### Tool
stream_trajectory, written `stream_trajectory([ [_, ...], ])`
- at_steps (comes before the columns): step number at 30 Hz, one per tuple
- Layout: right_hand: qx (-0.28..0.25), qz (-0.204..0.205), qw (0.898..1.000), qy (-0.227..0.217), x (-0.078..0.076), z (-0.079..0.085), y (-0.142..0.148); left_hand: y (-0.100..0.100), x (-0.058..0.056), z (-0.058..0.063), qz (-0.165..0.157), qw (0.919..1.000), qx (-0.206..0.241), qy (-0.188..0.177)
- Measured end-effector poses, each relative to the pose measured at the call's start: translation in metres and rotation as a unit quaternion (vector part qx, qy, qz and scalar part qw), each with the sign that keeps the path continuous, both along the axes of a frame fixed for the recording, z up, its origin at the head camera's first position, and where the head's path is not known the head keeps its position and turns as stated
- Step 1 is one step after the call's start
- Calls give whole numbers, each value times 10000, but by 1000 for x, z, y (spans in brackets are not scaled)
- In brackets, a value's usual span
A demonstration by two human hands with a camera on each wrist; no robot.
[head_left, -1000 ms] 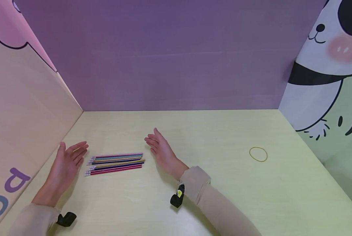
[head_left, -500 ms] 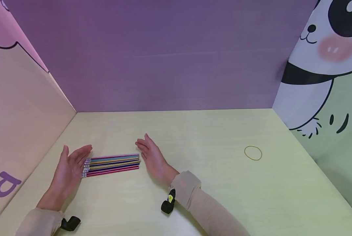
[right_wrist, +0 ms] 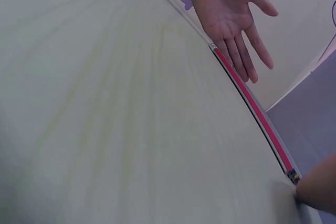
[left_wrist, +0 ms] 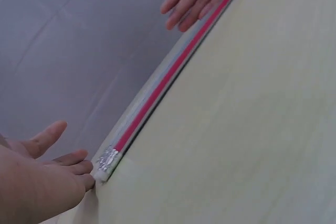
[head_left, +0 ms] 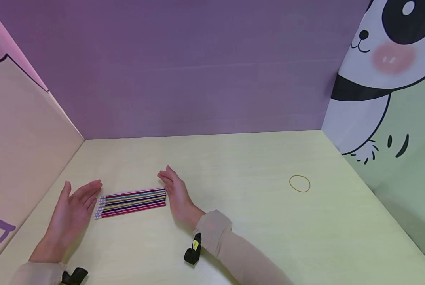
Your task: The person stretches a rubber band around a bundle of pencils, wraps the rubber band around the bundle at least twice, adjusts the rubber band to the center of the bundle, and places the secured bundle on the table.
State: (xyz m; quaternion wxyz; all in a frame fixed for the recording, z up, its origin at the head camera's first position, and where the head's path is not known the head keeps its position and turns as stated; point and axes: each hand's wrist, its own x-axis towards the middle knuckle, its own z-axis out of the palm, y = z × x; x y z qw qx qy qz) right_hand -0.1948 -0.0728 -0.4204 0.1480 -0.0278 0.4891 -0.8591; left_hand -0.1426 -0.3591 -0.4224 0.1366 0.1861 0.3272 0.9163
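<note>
Several coloured pencils point(head_left: 134, 202) lie side by side on the table, their white eraser ends pointing left and their other ends evenly lined up at the right. My left hand point(head_left: 71, 209) stands on edge beside the eraser ends, fingers extended and thumb up, its fingertips close to them. At the opposite ends my right hand point(head_left: 178, 198) is held upright with straight fingers, its palm side right against the pencil ends. Both wrist views show the near pink pencil point(left_wrist: 173, 72) running between the two hands. Neither hand grips anything.
A thin yellow rubber band point(head_left: 299, 183) lies on the right side of the pale table point(head_left: 255, 221). A purple panel point(head_left: 198, 71) closes off the back, and printed panels stand at the left and right edges.
The pencils' staggered ends have become even, first at the left hand, then at the right. My right hand has come up against their right ends; the left has drawn slightly back. The head view shifted.
</note>
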Motion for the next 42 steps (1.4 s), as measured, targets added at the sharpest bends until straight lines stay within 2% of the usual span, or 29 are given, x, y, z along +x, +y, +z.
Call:
stream_trajectory([
  [4,428,-295,9986,31,0,-2,-4,6,-2,-5,367,9968,-688,165],
  [7,705,-393,9967,76,1,-2,-7,10,-2,-7,851,9876,-1289,275],
  [11,907,-449,9948,84,3,-2,-11,13,-1,-8,1161,9813,-1524,206],
  [15,1194,-597,9910,54,7,-1,-16,16,-1,-10,1226,9804,-1540,96],
  [19,1294,-611,9897,73,8,-1,-20,16,0,-9,1343,9751,-1765,101],
  [24,1373,-732,9878,43,6,-1,-19,13,3,-7,1685,9653,-1983,-199],
  [26,1394,-760,9873,77,5,0,-18,13,2,-6,1755,9642,-1968,-276],
  [27,1393,-766,9872,112,5,0,-18,12,2,-5,1751,9632,-2025,-235],
  [31,1417,-733,9870,171,4,2,-18,16,-2,-3,1545,9674,-2005,0],
  [35,1448,-647,9872,188,6,3,-19,20,-1,-3,1628,9588,-2327,106],
  [36,1470,-602,9871,187,6,3,-19,21,0,-3,1688,9543,-2465,102],
  [39,1624,-480,9853,209,5,4,-17,20,2,-2,1756,9467,-2701,-37],
  [42,1983,-329,9791,322,2,7,-14,15,2,-1,1736,9348,-3093,-187],
])
